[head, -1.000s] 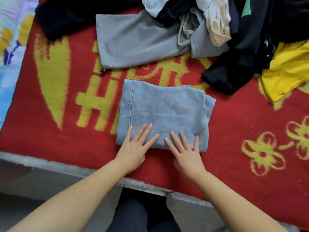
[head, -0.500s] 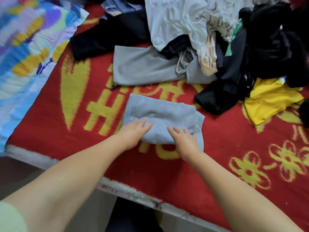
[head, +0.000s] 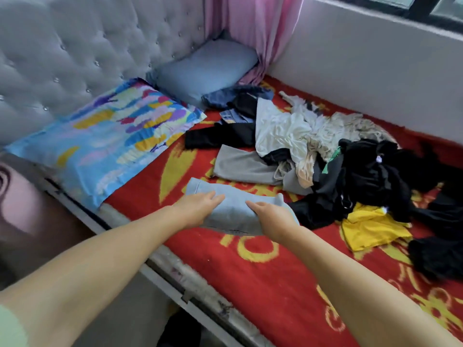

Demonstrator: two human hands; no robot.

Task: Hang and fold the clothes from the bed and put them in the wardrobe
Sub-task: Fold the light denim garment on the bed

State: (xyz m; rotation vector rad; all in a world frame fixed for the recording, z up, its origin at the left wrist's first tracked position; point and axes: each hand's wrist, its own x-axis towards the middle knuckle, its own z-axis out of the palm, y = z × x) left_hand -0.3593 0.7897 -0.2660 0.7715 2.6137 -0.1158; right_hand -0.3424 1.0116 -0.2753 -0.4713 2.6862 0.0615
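Both hands, left [head: 198, 209] and right [head: 271, 216], grip the folded jeans [head: 231, 212] with curled fingers [head: 215, 197], near the bed's [head: 250, 271] front edge.

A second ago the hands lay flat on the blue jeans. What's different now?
Both hands, left hand and right hand, now grip the folded jeans at their sides and lift the near edge off the red blanket. The clothes pile stayed put.
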